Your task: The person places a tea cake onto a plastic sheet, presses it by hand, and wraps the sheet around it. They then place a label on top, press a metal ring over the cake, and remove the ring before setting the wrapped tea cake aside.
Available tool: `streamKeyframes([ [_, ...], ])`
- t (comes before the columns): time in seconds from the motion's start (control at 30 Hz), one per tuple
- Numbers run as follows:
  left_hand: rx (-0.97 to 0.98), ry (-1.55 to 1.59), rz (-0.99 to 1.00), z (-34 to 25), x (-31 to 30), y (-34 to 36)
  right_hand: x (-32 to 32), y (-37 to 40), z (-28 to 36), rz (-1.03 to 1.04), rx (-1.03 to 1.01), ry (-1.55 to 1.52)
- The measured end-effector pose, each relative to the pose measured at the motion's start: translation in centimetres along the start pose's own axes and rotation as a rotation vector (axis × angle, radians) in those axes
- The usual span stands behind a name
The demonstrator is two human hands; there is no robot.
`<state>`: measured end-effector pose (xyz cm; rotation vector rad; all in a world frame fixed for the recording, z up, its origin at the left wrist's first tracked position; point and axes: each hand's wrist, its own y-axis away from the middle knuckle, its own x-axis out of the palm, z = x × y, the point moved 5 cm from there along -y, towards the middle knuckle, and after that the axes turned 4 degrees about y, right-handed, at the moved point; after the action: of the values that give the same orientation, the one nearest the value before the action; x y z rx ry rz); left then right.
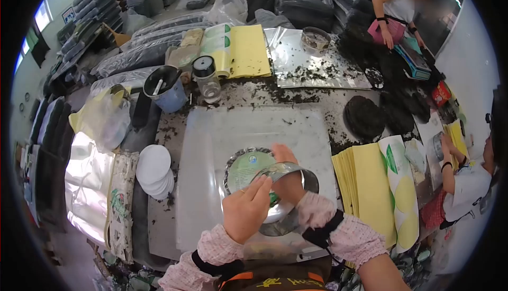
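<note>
My left hand and my right hand both grip a shiny metal ring mould held just above a metal sheet. My left fingers pinch the ring's near-left rim; my right hand reaches into it from the far side. Beneath and to the left of the ring lies a round disc with a green printed label. Both wrists wear pink patterned sleeves.
A stack of white round papers lies left. Yellow wrapper sheets lie right, more at the back. A blue cup and a jar stand behind. Dark pressed cakes and loose leaf litter the table. Other people work at right and far right.
</note>
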<state>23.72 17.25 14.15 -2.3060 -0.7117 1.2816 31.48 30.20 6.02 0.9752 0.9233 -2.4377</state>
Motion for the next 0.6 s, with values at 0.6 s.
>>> streamKeyframes([
  [0.6,-0.1,0.068,0.88,15.5,-9.0,16.7,-4.6,13.3,-1.2,0.401,-0.107,-0.122],
])
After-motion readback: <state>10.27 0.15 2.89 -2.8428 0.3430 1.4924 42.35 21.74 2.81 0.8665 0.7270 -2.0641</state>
